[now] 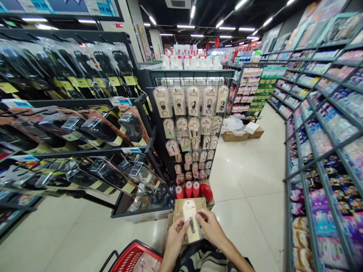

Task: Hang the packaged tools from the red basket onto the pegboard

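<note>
In front of a wire-grid rack [154,74], a shopper's left hand [177,233] and right hand [211,225] grip opposite edges of a flat, arch-topped pack [191,221], fingers curled around the pale backing that carries a slim, dark, shiny implement. Smooth red bottles [195,189] cluster at the rack's foot, beside a brown cardboard box [202,204]. Nearer the shopper than the rack sits a slotted red plastic basket [127,256]; glossy pale tiles [241,170] stretch to the rack's right.
</note>
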Available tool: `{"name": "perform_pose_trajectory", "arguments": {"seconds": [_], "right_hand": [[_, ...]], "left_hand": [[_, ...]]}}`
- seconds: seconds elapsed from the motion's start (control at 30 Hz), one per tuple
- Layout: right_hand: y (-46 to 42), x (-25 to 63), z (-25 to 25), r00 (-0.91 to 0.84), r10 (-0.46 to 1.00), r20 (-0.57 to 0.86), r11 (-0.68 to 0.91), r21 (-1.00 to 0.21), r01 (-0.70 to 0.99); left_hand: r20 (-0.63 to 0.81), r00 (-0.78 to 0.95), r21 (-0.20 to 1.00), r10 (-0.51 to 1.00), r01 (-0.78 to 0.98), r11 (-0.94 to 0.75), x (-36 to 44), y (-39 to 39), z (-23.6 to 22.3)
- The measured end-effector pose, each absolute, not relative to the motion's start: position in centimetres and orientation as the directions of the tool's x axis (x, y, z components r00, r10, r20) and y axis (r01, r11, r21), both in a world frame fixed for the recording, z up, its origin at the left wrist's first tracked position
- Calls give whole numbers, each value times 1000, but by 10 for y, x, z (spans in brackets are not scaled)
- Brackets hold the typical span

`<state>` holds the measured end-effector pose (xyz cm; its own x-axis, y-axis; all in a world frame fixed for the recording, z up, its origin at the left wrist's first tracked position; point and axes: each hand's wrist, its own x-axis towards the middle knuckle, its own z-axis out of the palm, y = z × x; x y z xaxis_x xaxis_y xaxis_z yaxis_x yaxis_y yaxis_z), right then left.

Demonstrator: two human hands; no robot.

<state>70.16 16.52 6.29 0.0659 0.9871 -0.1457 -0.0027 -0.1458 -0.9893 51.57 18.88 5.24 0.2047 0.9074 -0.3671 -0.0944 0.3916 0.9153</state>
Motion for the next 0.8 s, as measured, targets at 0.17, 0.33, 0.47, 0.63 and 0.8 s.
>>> {"name": "perform_pose_trajectory", "arguments": {"seconds": [0.17, 0.33, 0.47, 0.63, 0.8], "right_hand": [[161, 707, 68, 74, 986, -147, -147, -989, 0], [158, 708, 70, 50, 988, -146, -144, -989, -48], [155, 708, 69, 40, 988, -148, -146, -988, -55], [152, 707, 61, 49, 985, -168, -167, -986, -24], [155, 707, 51, 58, 982, -180, -180, -984, -1]], "left_hand": [[-369, 226, 919, 901, -54, 390, 520, 194, 63], [-335, 299, 932, 893, -34, 361, 519, 194, 66], [-342, 297, 926, 891, -52, 373, 518, 189, 63], [-347, 294, 922, 891, -69, 382, 518, 183, 56], [-368, 268, 914, 891, -75, 400, 519, 184, 57]]}}
